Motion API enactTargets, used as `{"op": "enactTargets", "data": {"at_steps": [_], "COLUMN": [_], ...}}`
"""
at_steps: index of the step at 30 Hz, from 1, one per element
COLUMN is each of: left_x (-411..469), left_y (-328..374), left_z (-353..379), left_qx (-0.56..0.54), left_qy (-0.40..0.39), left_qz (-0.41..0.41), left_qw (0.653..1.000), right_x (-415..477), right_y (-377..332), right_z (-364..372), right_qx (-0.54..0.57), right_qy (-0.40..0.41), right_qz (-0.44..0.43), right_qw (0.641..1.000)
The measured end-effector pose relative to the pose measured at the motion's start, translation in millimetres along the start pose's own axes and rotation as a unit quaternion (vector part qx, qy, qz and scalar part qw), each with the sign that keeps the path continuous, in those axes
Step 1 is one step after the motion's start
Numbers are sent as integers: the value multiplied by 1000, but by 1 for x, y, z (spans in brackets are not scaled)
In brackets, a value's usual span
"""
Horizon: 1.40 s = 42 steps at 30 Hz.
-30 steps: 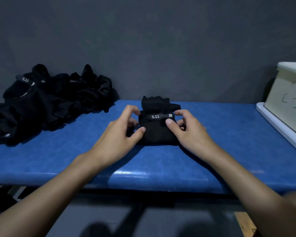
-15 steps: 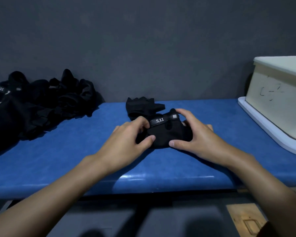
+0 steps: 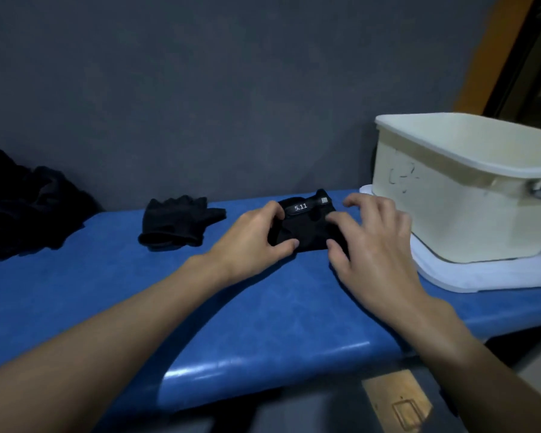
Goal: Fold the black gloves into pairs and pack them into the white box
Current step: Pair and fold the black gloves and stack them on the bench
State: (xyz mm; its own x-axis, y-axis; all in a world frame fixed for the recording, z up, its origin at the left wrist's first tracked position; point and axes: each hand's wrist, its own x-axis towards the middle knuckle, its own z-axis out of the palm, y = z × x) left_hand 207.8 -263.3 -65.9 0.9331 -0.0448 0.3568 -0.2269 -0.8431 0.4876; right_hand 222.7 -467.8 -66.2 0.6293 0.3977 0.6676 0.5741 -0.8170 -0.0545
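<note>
Folded gloves (image 3: pixel 306 228), black, with a tag reading 5.11 facing up, are lying on the blue bench (image 3: pixel 200 307) at frame centre, just left of the white box (image 3: pixel 444 195). Left hand (image 3: pixel 253 242) is gripping the bundle's left end, thumb below and fingers curling over the top. Right hand (image 3: pixel 375 245) is pinching the right end between thumb and forefinger, its other fingers arching above. Box is sitting open on a white lid (image 3: pixel 469 276) at right of frame. One loose glove (image 3: pixel 178 221) is lying flat, left of the hands. A dark pile (image 3: pixel 22 207) is sitting at the left edge.
</note>
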Motion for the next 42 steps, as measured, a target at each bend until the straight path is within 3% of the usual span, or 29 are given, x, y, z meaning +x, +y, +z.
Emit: {"op": "enactTargets", "data": {"at_steps": [2, 8, 19, 27, 32, 42], "left_x": [12, 39, 91, 103, 96, 14], "left_y": [-2, -10, -34, -34, -26, -41], "left_z": [6, 14, 24, 28, 20, -70], "left_qx": [-1, 17, 86, 100, 80, 88], "left_qy": [1, 8, -2, 2, 1, 23], "left_qz": [4, 7, -17, -23, -30, -39], "left_qw": [1000, 1000, 996, 995, 996, 995], "right_x": [3, 16, 48, 56, 57, 61], "right_y": [2, 7, 26, 29, 20, -44], "right_z": [3, 23, 62, 65, 52, 30], "right_qx": [8, 27, 98, 97, 123, 189], "right_qy": [-5, -184, -254, -264, -202, -195], "right_qz": [-25, 14, 92, 109, 100, 34], "right_qw": [1000, 982, 958, 953, 967, 962]}}
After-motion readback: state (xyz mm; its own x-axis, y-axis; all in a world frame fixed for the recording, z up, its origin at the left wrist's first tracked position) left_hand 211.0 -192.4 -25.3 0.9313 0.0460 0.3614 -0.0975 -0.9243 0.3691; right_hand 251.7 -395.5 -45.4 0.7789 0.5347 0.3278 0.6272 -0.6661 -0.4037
